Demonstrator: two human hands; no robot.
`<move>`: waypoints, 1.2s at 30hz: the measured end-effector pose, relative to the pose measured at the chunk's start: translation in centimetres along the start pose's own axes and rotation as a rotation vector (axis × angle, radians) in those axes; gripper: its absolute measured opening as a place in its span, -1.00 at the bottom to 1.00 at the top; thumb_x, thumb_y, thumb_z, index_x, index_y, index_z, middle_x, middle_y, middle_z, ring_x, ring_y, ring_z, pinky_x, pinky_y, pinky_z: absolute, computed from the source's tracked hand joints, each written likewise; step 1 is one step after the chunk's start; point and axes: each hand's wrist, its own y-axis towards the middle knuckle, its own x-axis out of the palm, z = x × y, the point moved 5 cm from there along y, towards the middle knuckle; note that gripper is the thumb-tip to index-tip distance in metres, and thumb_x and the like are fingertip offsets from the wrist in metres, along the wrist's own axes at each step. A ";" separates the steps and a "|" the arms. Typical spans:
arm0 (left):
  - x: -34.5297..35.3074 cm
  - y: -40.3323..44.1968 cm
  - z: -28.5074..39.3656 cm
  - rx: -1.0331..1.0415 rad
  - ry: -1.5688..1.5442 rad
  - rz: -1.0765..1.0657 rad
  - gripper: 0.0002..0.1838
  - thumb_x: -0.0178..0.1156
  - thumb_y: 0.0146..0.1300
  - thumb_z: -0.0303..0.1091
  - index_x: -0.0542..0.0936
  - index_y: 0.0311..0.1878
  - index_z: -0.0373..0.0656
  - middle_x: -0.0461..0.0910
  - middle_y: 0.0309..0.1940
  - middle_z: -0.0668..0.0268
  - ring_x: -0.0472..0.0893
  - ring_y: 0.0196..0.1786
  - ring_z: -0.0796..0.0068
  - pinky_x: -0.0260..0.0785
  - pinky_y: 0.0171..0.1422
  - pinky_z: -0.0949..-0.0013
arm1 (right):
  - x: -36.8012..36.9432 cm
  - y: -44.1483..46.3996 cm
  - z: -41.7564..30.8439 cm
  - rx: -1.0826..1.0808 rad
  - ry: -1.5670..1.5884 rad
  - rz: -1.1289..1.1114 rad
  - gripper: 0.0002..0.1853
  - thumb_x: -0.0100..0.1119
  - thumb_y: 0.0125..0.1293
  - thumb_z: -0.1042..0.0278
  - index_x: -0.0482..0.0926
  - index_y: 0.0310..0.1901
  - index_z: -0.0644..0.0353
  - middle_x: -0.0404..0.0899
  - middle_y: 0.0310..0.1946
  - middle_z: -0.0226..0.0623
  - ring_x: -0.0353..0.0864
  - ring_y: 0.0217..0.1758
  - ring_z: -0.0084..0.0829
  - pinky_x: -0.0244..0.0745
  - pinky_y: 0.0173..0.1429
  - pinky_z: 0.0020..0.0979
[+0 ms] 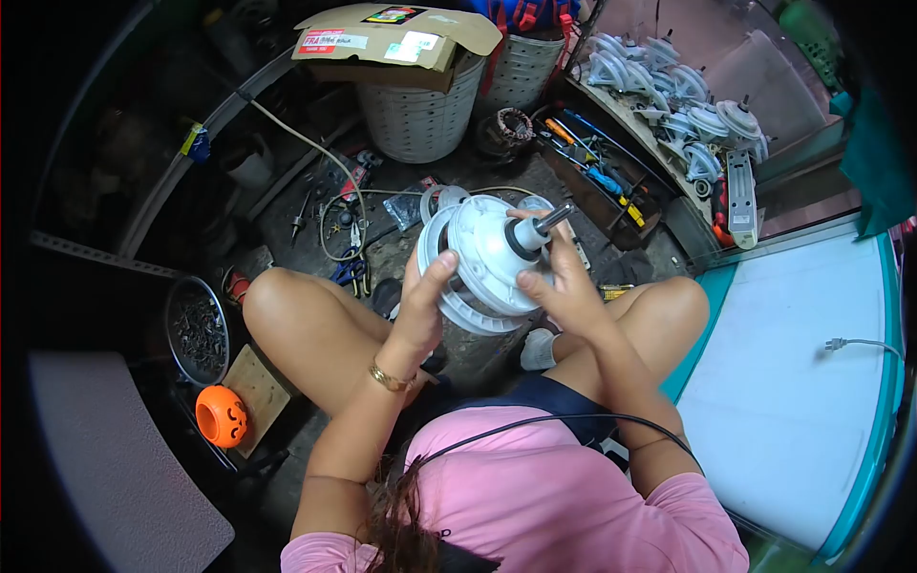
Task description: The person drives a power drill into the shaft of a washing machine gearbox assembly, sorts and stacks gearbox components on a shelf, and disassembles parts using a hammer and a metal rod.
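Note:
Both of my hands hold a round whitish gearbox-like part above my lap, between my knees. A metal shaft sticks out of its black-ringed hub toward the upper right. My left hand grips the left rim, thumb on the front face and the other fingers hidden behind. My right hand grips the right side beside the hub, with its thumb near the lower edge of the hub. The part is tilted, and slotted openings show along its left and lower rim.
Similar white parts crowd a shelf at the upper right, beside a tool tray. Pliers and a hose lie on the floor. A metal bowl of screws and an orange pumpkin pot stand left; a cardboard box tops a bucket.

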 end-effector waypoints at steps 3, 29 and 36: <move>0.2 -0.2 -0.2 -0.250 -0.273 -0.083 -0.20 0.15 0.22 0.11 0.23 0.36 -0.27 0.40 0.23 0.08 0.39 0.30 0.26 0.20 0.41 0.19 | -1.8 1.1 -1.4 -0.098 -0.239 -0.136 -0.17 0.38 -0.07 -0.23 0.45 0.17 0.17 0.28 0.25 -0.06 0.18 0.39 -0.03 0.02 0.45 -0.12; -1.7 0.2 -1.6 -0.307 -0.624 -0.358 -0.01 0.19 0.11 0.32 0.14 0.44 -0.15 0.20 0.40 0.12 0.20 0.44 0.09 -0.01 0.50 -0.09 | -0.2 3.7 1.3 0.213 0.381 -0.342 0.13 0.32 -0.02 -0.38 0.13 0.36 0.36 0.15 0.36 -0.01 0.07 0.48 -0.18 -0.07 0.50 -0.31; -2.2 -0.7 -3.0 -0.287 -0.210 -0.233 -0.01 0.46 -0.01 -0.05 0.14 0.41 -0.19 0.34 0.29 0.20 0.32 0.36 0.28 0.18 0.41 0.17 | 0.0 4.1 1.1 0.218 0.464 -0.295 0.09 0.36 -0.07 -0.36 0.15 0.33 0.26 0.34 0.21 -0.15 0.24 0.36 -0.30 0.03 0.44 -0.35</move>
